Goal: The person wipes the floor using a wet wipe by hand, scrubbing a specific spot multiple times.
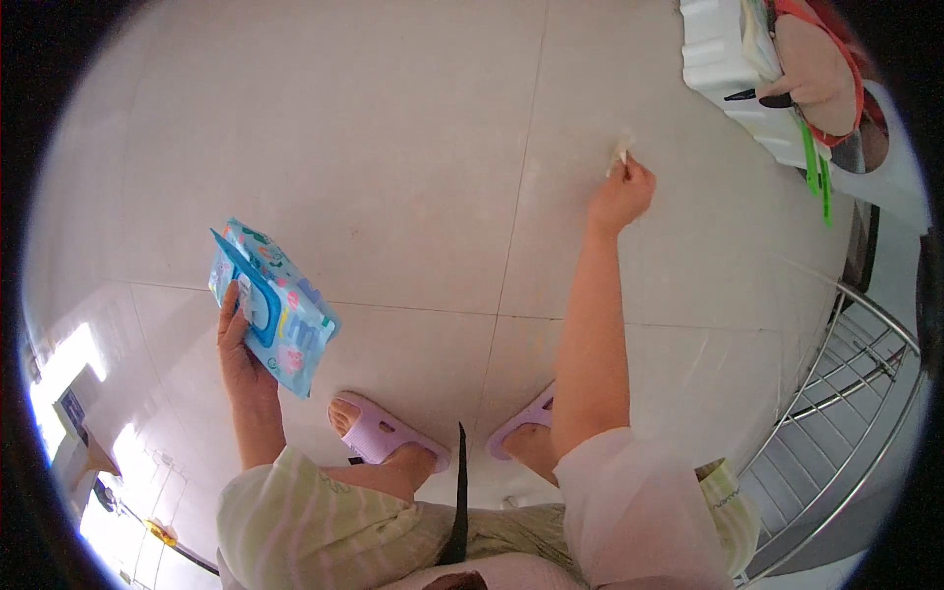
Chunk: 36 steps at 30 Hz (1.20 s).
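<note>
In my left hand point(247, 354) is a soft pack of wipes point(295, 324), light blue with a colourful print. Its blue plastic lid point(243, 262) stands raised, and my fingers lie at the opening beneath it. My right arm reaches forward over the floor. Between the fingertips of my right hand point(625, 193) is a small, whitish, blurred piece point(618, 156), perhaps a wipe or tissue. Whether it touches the floor I cannot tell. Lilac slippers point(394, 431) are on my feet below.
Pale floor tiles point(354, 125) with thin dark joints spread ahead. A white container point(726, 63) with a wavy edge stands at upper right, near a red-edged item point(818, 74) and green strips point(811, 162). A metal wire rack point(833, 413) curves along the right.
</note>
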Each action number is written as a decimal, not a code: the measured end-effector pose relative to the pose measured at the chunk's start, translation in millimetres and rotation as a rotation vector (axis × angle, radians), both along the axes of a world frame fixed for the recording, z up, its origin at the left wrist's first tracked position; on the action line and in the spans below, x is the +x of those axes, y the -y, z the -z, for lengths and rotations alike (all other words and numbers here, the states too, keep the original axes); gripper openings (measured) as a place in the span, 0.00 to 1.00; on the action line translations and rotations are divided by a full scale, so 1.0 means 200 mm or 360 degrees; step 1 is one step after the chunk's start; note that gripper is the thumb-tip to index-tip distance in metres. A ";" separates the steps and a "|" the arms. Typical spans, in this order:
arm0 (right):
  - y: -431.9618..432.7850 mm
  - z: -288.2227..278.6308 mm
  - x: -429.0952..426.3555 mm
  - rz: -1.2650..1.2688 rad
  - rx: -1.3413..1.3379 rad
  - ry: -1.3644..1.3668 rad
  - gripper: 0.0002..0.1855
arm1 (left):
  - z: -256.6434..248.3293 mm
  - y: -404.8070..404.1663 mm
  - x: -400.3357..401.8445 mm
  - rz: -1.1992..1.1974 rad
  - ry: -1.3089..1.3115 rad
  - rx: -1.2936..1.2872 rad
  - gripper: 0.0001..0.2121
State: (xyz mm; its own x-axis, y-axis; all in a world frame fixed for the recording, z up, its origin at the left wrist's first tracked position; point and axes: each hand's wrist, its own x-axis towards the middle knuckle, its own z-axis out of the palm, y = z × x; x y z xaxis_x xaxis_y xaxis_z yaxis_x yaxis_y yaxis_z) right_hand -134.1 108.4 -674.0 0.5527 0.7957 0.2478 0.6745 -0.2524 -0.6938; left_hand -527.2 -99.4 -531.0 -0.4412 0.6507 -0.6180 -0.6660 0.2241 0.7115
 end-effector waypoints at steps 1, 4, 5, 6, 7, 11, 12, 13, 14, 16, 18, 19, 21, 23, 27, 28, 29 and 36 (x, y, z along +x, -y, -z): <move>-0.03 0.00 0.00 -0.0016 -0.0045 0.0146 0.11 | 0.00 0.00 0.01 0.0008 -0.0004 -0.0003 0.20; -0.01 0.05 -0.27 -0.0437 -0.0093 -0.0013 0.07 | 0.03 -0.02 0.03 0.0043 0.0029 0.0027 0.19; -0.01 0.05 -0.32 -0.0645 -0.0090 0.0108 0.07 | 0.03 -0.04 0.03 0.0038 0.0036 0.0022 0.19; -0.01 0.03 -0.33 -0.0631 -0.0178 0.0036 0.07 | 0.03 -0.04 0.03 0.0021 0.0029 0.0007 0.19; -0.02 -0.02 -0.35 -0.0625 -0.0262 -0.0045 0.07 | 0.01 -0.04 0.02 -0.0002 0.0012 -0.0006 0.19; -0.10 -0.02 -0.06 -0.0377 -0.0189 0.0333 0.11 | 0.02 -0.07 0.05 -0.0007 0.0047 0.0020 0.19; -0.12 0.03 -0.03 -0.0217 -0.0179 0.0154 0.09 | 0.04 -0.07 0.05 0.0014 0.0084 0.0036 0.19; -0.10 0.00 -0.11 -0.0335 -0.0200 0.0019 0.09 | 0.04 -0.06 0.03 0.0017 0.0095 0.0042 0.19; -0.05 -0.01 -0.22 -0.0451 -0.0220 -0.0116 0.09 | 0.04 -0.04 0.02 0.0025 0.0046 0.0003 0.22; -0.03 -0.06 -0.26 -0.0629 -0.0172 0.0009 0.09 | 0.04 -0.02 0.02 0.0047 -0.0035 -0.0059 0.28; -0.05 -0.08 -0.17 -0.0745 -0.0048 0.0519 0.09 | 0.04 -0.04 0.01 0.0075 -0.0016 -0.0016 0.28; -0.06 -0.07 -0.15 -0.0624 -0.0162 0.0419 0.09 | 0.04 -0.05 0.02 0.0092 -0.0002 0.0006 0.28; -0.07 -0.01 -0.11 -0.0370 -0.0390 0.0222 0.10 | 0.02 -0.08 0.05 0.0075 0.0071 0.0031 0.21; -0.01 0.05 -0.17 -0.0607 -0.0264 0.0210 0.09 | 0.01 -0.11 0.08 0.0057 0.0118 0.0048 0.18; -0.02 -0.02 -0.10 -0.0628 -0.0042 0.0653 0.11 | -0.01 -0.10 0.07 -0.0018 0.0097 0.0031 0.18; -0.02 -0.01 -0.08 -0.0552 -0.0104 0.0656 0.11 | -0.01 -0.10 0.07 -0.0036 0.0084 0.0022 0.18; -0.03 -0.01 -0.06 -0.0477 -0.0166 0.0659 0.10 | -0.01 -0.09 0.05 -0.0004 0.0079 0.0059 0.18; 0.45 -0.05 -0.80 -0.0978 -0.0234 -0.0194 0.07 | 0.00 -0.08 0.09 0.0058 0.0098 0.0021 0.18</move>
